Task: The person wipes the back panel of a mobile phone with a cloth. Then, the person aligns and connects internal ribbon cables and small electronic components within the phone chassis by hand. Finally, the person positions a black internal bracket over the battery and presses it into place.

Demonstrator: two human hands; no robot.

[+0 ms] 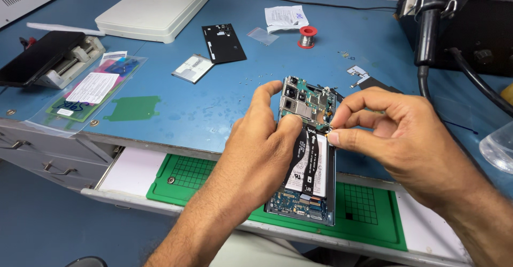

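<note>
Forearms come in from the bottom of the frame, and both hands meet over an opened phone (305, 160) with its back off, held tilted up above a green cutting mat (368, 213) that lies in a pulled-out drawer. Left hand (256, 149) wraps the phone's left edge, thumb pressed across the top of the battery (307, 165), which looks like it's there to steady the body so nothing flexes. Right hand (395, 133) is pinched, thumb and forefinger tips together right at the phone's right edge where the green circuit board (307, 101) meets the battery. Whether something tiny sits between those fingertips I can't tell (too small at this size). Holding it up close to the eyes rather than flat on the mat makes sense for fiddly work like that.

Behind, on the blue bench (224, 101), the phone's black back cover (223, 43) lies set aside face down, well apart from the hands. A small spool of solder (307, 36) sits further back near some crumpled paper, tiny screws are scattered just behind the phone, a clear bag with a printed sheet (88, 88) is off to the left, and a black hot-air station (459, 21) stands at the right with its handle hung in the holder.
</note>
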